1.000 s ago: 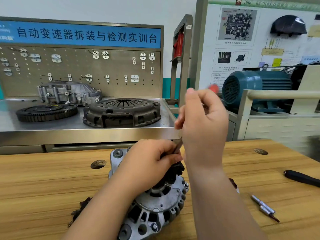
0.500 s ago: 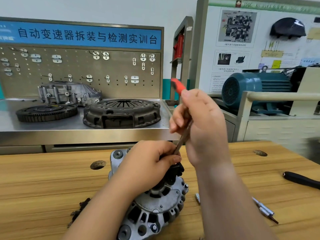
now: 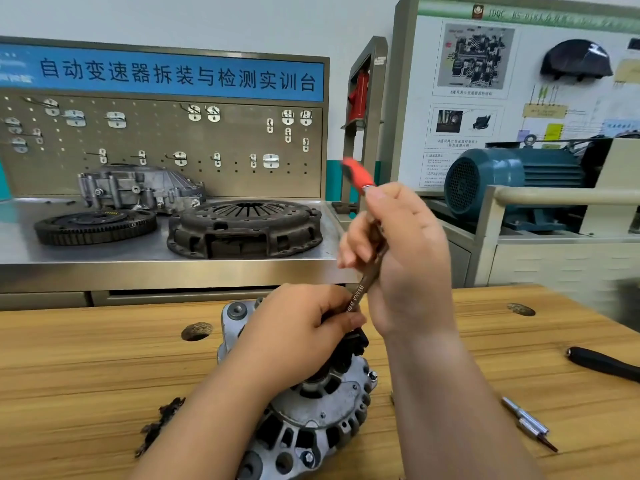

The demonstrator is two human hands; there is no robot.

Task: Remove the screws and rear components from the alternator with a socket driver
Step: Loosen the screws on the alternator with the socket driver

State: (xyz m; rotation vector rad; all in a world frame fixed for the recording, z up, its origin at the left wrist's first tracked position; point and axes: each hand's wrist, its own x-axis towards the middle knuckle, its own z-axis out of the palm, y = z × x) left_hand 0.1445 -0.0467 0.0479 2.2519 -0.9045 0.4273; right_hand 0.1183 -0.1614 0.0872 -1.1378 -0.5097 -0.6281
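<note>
Alternator: the alternator (image 3: 311, 420) sits on the wooden bench (image 3: 86, 375), low in the middle of the view, with its ribbed silver housing toward the camera and a black rear part (image 3: 358, 341) at its far end.
Left hand: the left hand (image 3: 294, 334) lies over the far end of the alternator with its fingers curled round it; the thumb tip rests by the lower end of the driver's shaft.
Socket driver: the socket driver (image 3: 363, 289) stands tilted, its brown shaft running down to the black rear part and its red handle leaning up and to the left. The tip is hidden behind the left hand.
Right hand: the right hand (image 3: 405, 258) grips the socket driver just below the red handle, fingers wrapped round the shaft.
Bench, near: dark debris (image 3: 159, 424) lies left of the alternator. Two metal bits (image 3: 530, 422) lie to its right, touching end to end, and a black handle (image 3: 606, 363) lies near the right edge.
Bench, holes: one round hole (image 3: 196, 331) is just left of the alternator.
Steel table behind: a clutch pressure plate (image 3: 246, 226), a toothed flywheel (image 3: 95, 225) and a grey housing (image 3: 138, 187) sit under a pegboard (image 3: 156, 140) with a blue sign (image 3: 173, 76).
Right background: a blue motor (image 3: 512, 181) stands in front of a wall chart (image 3: 474, 60).
</note>
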